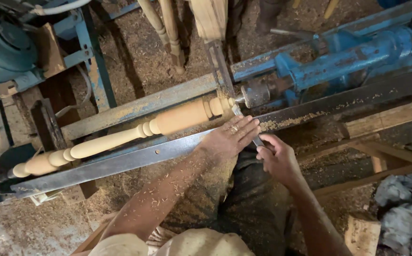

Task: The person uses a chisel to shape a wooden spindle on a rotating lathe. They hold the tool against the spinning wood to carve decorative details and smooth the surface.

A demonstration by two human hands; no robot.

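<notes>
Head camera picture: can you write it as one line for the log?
left hand: flat on grey metal chisel blade | right hand: grips chisel | tip: at turned pale wooden spindle | blue metal lathe: holds spindle

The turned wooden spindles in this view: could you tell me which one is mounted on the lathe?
The long pale spindle lying across the lathe, under the left hand that steadies the chisel. The other turned pieces stand upright behind the machine, unclamped.
</notes>
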